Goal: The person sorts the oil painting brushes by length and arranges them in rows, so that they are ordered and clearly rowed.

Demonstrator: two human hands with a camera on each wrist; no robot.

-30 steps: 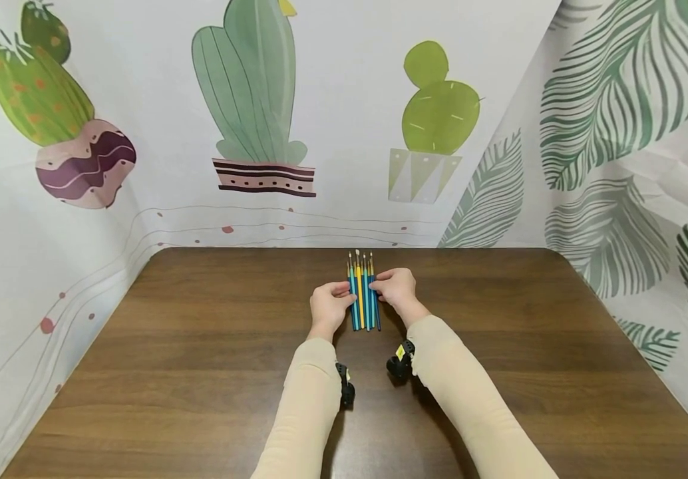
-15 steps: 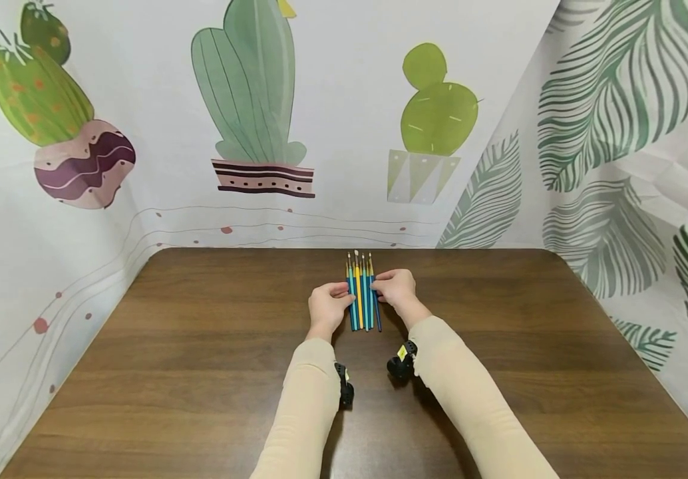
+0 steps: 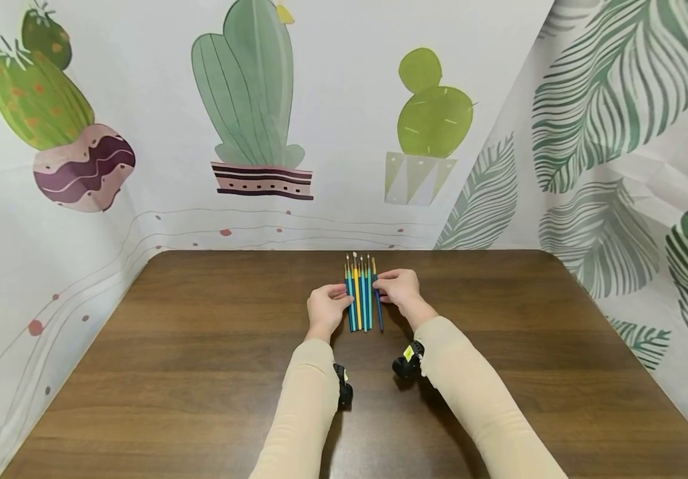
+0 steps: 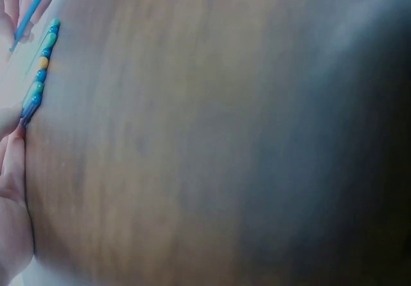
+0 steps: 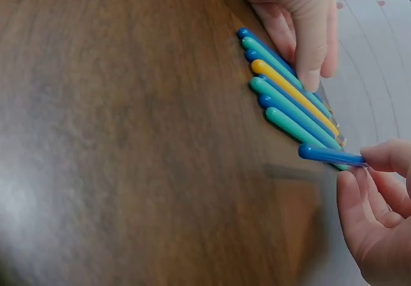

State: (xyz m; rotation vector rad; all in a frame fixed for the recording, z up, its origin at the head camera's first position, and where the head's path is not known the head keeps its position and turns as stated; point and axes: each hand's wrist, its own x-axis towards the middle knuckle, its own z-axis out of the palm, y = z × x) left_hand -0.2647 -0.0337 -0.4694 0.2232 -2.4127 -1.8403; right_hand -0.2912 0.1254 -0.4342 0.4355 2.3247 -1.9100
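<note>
A row of slim paintbrushes (image 3: 356, 299) lies on the wooden table, handles blue, teal and one yellow, bristles toward the wall. My left hand (image 3: 327, 309) holds the row's left side, thumb over the outermost brushes and fingers along the edge. Just right of the row, my right hand (image 3: 400, 291) pinches a blue paintbrush (image 3: 378, 306) between thumb and fingers. In the right wrist view that blue paintbrush (image 5: 327, 155) is raised off the table, its handle end toward me. The left wrist view shows the row's handle ends (image 4: 42, 74) at its left edge.
The brown wooden table (image 3: 200, 372) extends around both hands. Behind it hangs a white cloth (image 3: 344, 133) printed with cacti and leaves. Small black cameras (image 3: 408, 362) are strapped at both wrists, over cream sleeves (image 3: 482, 392).
My right hand has shifted slightly right with the blue paintbrush, opening a gap between it and the row. The left hand has stayed at the row's left side.
</note>
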